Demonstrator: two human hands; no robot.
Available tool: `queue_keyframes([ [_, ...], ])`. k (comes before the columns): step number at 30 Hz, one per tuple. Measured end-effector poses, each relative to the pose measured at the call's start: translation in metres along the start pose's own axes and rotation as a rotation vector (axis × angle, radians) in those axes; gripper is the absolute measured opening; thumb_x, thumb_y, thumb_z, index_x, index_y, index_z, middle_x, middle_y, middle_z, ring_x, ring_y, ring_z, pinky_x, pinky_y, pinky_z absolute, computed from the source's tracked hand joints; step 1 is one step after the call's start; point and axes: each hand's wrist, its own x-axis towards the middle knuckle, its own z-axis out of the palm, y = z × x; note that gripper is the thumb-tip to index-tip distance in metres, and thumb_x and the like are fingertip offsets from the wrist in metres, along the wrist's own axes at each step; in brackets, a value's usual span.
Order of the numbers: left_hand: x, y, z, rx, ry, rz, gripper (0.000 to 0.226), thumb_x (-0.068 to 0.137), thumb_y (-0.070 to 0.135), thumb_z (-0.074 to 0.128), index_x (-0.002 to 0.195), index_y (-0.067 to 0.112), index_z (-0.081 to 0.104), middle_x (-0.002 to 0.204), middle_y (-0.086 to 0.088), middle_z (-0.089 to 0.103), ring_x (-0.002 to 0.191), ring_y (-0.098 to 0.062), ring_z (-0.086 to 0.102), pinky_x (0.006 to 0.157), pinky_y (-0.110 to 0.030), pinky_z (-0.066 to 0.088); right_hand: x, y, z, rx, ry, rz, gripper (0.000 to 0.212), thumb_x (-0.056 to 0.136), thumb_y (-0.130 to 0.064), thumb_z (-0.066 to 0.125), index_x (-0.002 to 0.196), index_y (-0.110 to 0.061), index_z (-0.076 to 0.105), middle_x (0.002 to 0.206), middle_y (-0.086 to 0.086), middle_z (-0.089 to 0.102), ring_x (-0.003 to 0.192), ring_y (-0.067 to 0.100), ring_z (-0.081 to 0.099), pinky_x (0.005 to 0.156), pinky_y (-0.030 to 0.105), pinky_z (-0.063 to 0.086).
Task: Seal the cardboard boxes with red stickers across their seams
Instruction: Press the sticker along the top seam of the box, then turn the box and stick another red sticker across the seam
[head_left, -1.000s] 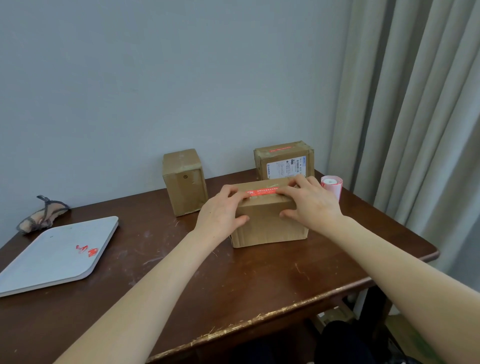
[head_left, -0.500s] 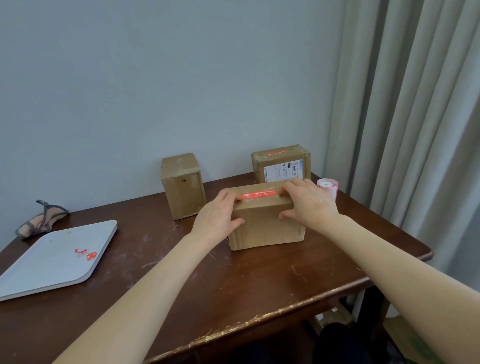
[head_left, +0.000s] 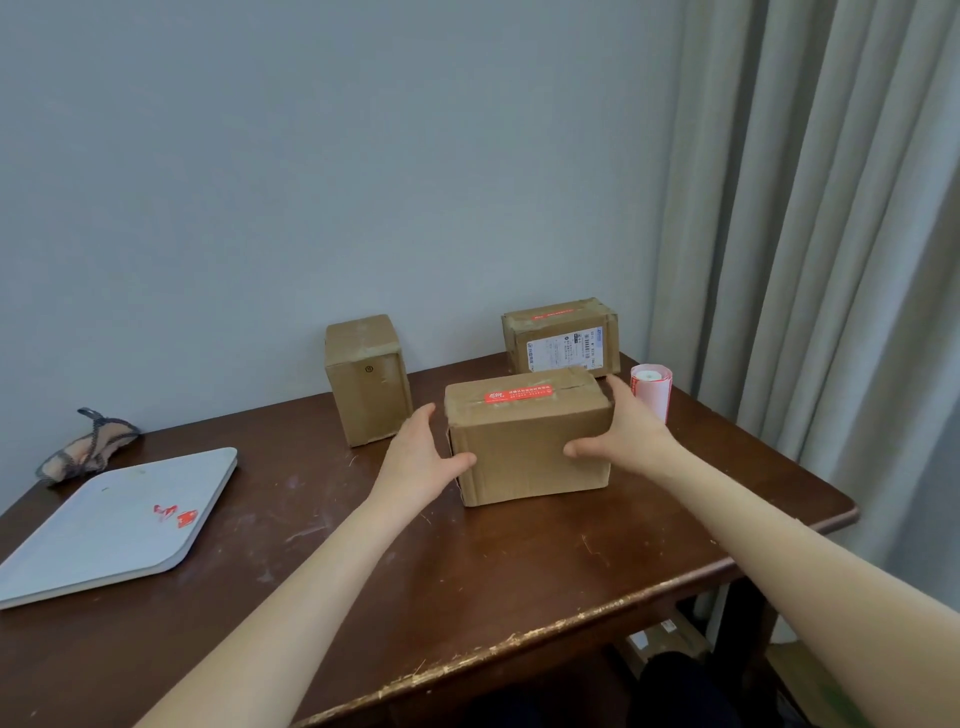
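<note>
A cardboard box (head_left: 524, 457) sits mid-table with a red sticker (head_left: 519, 394) along its top seam. My left hand (head_left: 415, 457) clasps the box's left side, thumb on the front face. My right hand (head_left: 628, 431) clasps the right side the same way. Behind it, a second box (head_left: 563, 338) with a shipping label carries a red sticker (head_left: 553, 314) on top. A tall box (head_left: 366, 379) stands at the back left with no red sticker showing. A roll of red stickers (head_left: 652, 389) stands just right of my right hand.
A white flat board (head_left: 104, 525) with two red sticker scraps (head_left: 176, 514) lies at the table's left. A small strapped bundle (head_left: 85, 449) rests by the wall. Grey curtains (head_left: 805, 260) hang at the right. The worn table edge (head_left: 467, 660) runs in front.
Both hands left the sticker on the box top and dropped to the box's left and right sides, thumbs on its front face.
</note>
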Motion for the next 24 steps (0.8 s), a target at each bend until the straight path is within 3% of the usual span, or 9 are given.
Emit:
queue_keyframes([
  [6,0.004,0.005,0.007,-0.122,-0.091,-0.096,0.071,0.083,0.025,0.071,0.140,0.009,0.034,0.137,-0.007,0.051,0.124,-0.024,0.050,0.094,-0.030,0.041,0.000,0.009,0.010,0.071,-0.009,0.003,0.073,0.079,-0.017,0.074,0.140,-0.015,0.035,0.128,0.006,0.056,0.112,0.021,0.055,0.085,0.032,0.050],
  [13,0.014,0.022,-0.010,-0.358,-0.005,-0.094,0.058,0.088,0.027,0.066,0.137,0.013,0.039,0.128,0.000,0.053,0.105,-0.016,0.053,0.085,-0.028,0.044,0.006,-0.011,-0.008,0.276,0.114,-0.010,0.061,0.080,-0.032,0.075,0.131,-0.014,0.046,0.108,-0.002,0.058,0.097,0.014,0.057,0.083,0.031,0.051],
  [17,0.016,0.034,-0.015,-0.475,0.000,-0.087,0.058,0.087,0.031,0.066,0.137,0.018,0.040,0.114,0.005,0.056,0.093,-0.010,0.056,0.082,-0.028,0.044,0.011,-0.022,-0.018,0.372,0.175,0.022,0.048,0.085,-0.039,0.069,0.123,-0.016,0.052,0.090,-0.009,0.057,0.078,0.006,0.057,0.061,0.019,0.045],
  [21,0.018,0.039,-0.021,-0.518,-0.026,-0.046,0.057,0.086,0.039,0.064,0.137,0.026,0.043,0.117,0.006,0.056,0.105,-0.011,0.053,0.081,-0.025,0.039,0.021,-0.027,-0.030,0.514,0.167,0.145,0.049,0.079,-0.052,0.069,0.114,-0.020,0.060,0.108,0.003,0.063,0.093,0.019,0.064,0.080,0.037,0.056],
  [24,0.019,0.038,-0.025,-0.482,-0.066,0.014,0.059,0.083,0.038,0.068,0.137,0.031,0.044,0.121,0.008,0.057,0.114,-0.011,0.051,0.085,-0.022,0.037,0.027,-0.030,-0.039,0.549,0.133,0.222,0.050,0.074,-0.058,0.070,0.103,-0.018,0.063,0.108,0.010,0.065,0.104,0.028,0.062,0.092,0.046,0.053],
])
